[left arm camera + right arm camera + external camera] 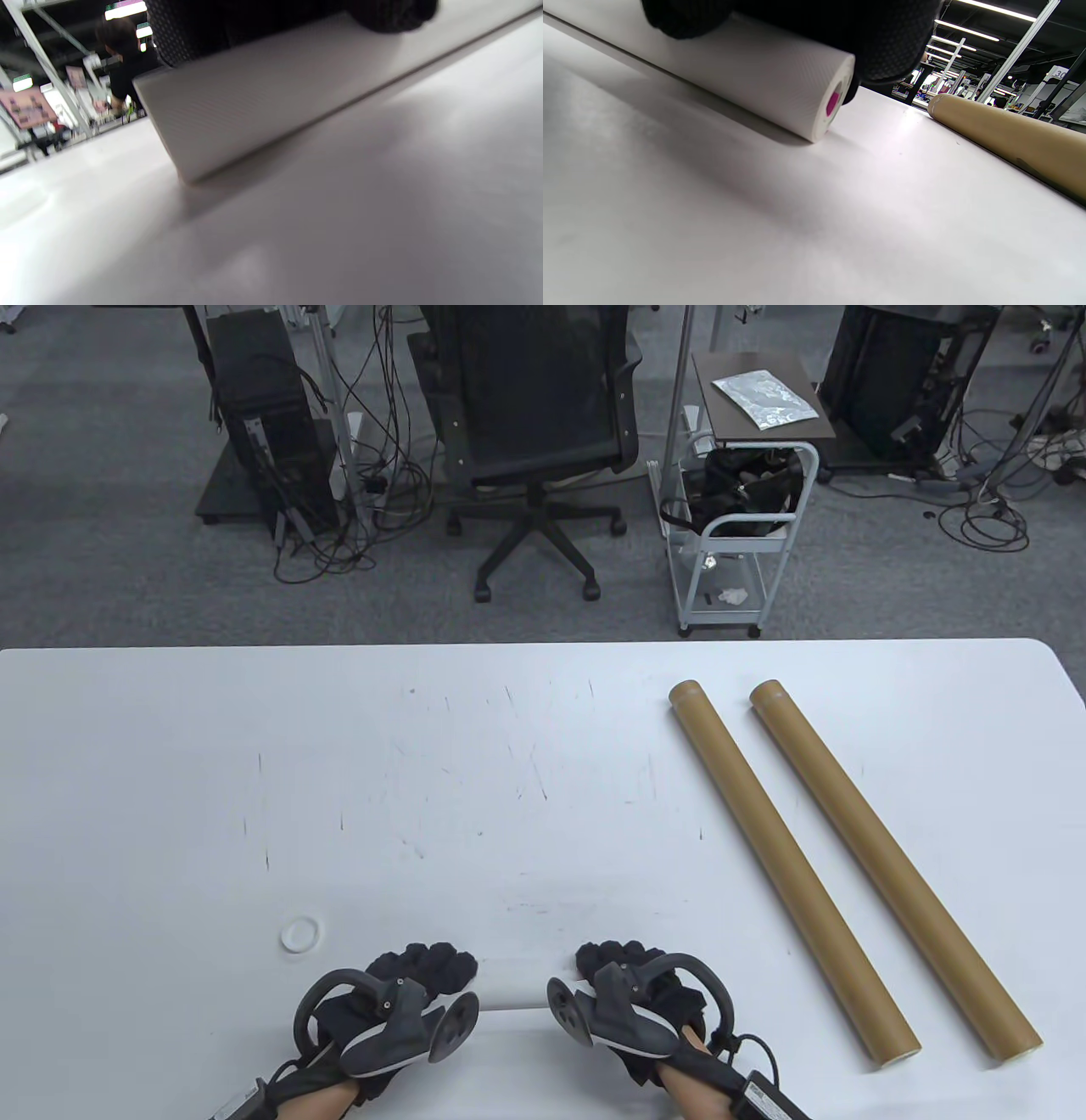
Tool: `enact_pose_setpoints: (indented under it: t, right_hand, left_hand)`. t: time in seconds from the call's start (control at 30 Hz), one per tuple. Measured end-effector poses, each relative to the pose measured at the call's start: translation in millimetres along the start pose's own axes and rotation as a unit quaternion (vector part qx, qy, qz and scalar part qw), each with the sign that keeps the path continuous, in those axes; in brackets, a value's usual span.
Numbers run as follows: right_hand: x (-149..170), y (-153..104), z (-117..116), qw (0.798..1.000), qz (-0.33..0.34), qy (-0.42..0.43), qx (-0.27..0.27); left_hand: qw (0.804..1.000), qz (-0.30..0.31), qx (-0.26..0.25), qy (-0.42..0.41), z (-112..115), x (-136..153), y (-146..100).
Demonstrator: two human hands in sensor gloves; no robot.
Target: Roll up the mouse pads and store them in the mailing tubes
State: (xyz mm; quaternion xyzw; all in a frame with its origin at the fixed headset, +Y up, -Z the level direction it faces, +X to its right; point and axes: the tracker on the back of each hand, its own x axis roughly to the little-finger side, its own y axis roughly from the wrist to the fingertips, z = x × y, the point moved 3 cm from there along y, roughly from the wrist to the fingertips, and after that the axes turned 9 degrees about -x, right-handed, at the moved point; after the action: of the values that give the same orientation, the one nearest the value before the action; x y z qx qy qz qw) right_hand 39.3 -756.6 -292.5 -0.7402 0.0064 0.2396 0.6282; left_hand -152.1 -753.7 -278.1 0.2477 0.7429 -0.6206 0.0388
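A white mouse pad [519, 987], rolled into a tight cylinder, lies across the table near its front edge. My left hand [428, 971] grips its left part, fingers curled over the top [237, 25]. At the right end my right hand [615, 963] grips it the same way [878, 38]. The roll [772, 80] shows a pink inner layer [832, 103] at its open end, and its left end [254, 101] rests on the table. Two brown mailing tubes [789, 865] [891, 865] lie side by side to the right, apart from both hands; the nearer tube [1009, 135] shows in the right wrist view.
A small white round disc [300, 935] lies on the white table [254, 780] just left of my left hand. Beyond the far edge stand an office chair [534, 432], a wheeled cart [738, 509] and cabled equipment racks.
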Motion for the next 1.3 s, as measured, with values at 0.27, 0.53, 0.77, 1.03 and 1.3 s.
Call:
enact_pose_setpoints:
  t: [0.27,0.53,0.77,1.03,1.3]
  right_hand:
    - [0,0,-2,1.0,0.007,0.0,-0.012]
    - [-1,-1,1,1.0,0.018,0.011,-0.022]
    - [-2,-1,-2,0.999,0.028,0.009,-0.03]
    - [-2,2,-2,0.999,0.025,0.008,-0.031]
    - [-2,6,-8,0.999,0.029,-0.008,-0.028]
  left_hand:
    - [0.995,-0.028,0.054,-0.074,12,8,5]
    - [0.992,-0.021,0.076,-0.102,13,13,9]
    - [0.99,-0.002,0.097,-0.107,13,8,8]
    - [0.99,0.033,0.064,-0.117,-2,-20,2]
    - [0.996,0.022,0.058,-0.058,3,-28,6]
